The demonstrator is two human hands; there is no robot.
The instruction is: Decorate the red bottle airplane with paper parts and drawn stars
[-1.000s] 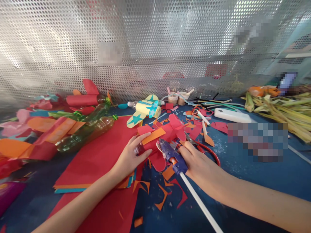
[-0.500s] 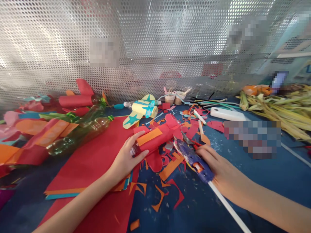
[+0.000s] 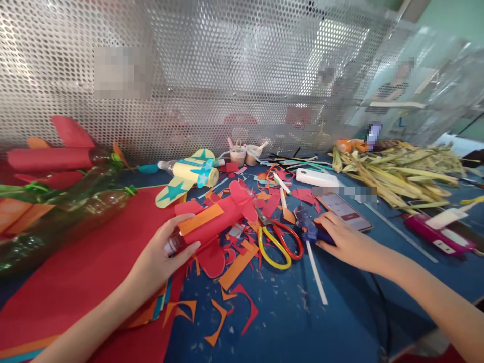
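My left hand [image 3: 161,257] is wrapped round the neck end of a bottle plane covered in red paper [image 3: 215,217], with an orange strip across it and red wings. The plane lies on the blue table [image 3: 333,322]. Off to the right, my right hand [image 3: 338,237] grips a blue glue gun [image 3: 308,227] resting on the table, its white glue stick [image 3: 315,275] pointing toward me. Red and yellow scissors [image 3: 278,242] lie between the plane and the glue gun.
Red, orange and teal paper scraps litter the table. A yellow bottle plane with teal stars [image 3: 187,176], green bottles [image 3: 64,212], a phone [image 3: 344,209], a pink case [image 3: 438,237], dried leaves [image 3: 393,171] and small cups [image 3: 244,154] surround the spot. A perforated metal screen [image 3: 227,75] stands behind.
My right hand carried the glue gun from the red plane's side rightward and set it down past the scissors. The view swung right. The left hand stayed on the plane.
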